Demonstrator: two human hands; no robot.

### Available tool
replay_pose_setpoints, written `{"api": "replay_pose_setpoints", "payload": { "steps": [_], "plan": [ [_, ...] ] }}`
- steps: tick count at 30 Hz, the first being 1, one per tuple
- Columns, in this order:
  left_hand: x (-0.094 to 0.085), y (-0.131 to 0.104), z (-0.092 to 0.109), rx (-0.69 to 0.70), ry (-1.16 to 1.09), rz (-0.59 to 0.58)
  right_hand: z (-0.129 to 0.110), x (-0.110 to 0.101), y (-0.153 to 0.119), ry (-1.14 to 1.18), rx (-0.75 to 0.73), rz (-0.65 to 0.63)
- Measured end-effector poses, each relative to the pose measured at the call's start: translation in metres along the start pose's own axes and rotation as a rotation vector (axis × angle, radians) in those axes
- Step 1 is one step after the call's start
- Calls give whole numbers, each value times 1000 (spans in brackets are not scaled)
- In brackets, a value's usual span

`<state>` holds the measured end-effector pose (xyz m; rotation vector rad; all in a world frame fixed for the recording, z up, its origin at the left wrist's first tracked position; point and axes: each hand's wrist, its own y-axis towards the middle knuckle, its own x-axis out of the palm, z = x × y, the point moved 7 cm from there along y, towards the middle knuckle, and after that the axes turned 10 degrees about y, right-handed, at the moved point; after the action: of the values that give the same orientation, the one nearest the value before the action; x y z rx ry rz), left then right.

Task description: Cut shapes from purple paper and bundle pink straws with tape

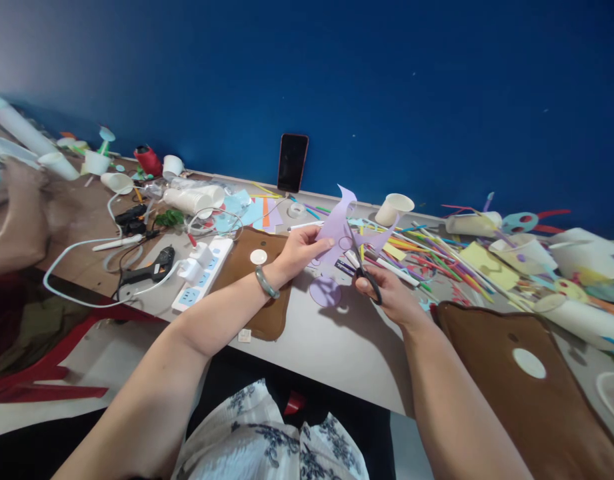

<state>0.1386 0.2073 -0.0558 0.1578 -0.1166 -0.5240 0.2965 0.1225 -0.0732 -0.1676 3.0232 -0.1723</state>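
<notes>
Purple paper (331, 228) with curved cut edges is pinched in my left hand (301, 252), which has a green bangle at its wrist. My right hand (387, 293) grips black-handled scissors (373, 285), whose blades point up and lie at the paper, near a small circle outline on it. Beneath the hands, a round purple piece (325, 292) rests on the pale table (337, 347).
A phone (293, 163) leans on the blue wall. Left are a power strip (203, 275), a glue gun (151, 267) and a person's arm (19, 220). Right lie coloured sticks (451, 260), paper cups (394, 209) and a brown mat (507, 373).
</notes>
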Motion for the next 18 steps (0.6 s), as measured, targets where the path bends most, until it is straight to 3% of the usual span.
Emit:
{"api": "replay_pose_setpoints", "payload": {
  "steps": [18],
  "plan": [
    [-3, 0, 2, -15, -60, 27, 6, -4, 3, -116, -26, 8]
  ]
}}
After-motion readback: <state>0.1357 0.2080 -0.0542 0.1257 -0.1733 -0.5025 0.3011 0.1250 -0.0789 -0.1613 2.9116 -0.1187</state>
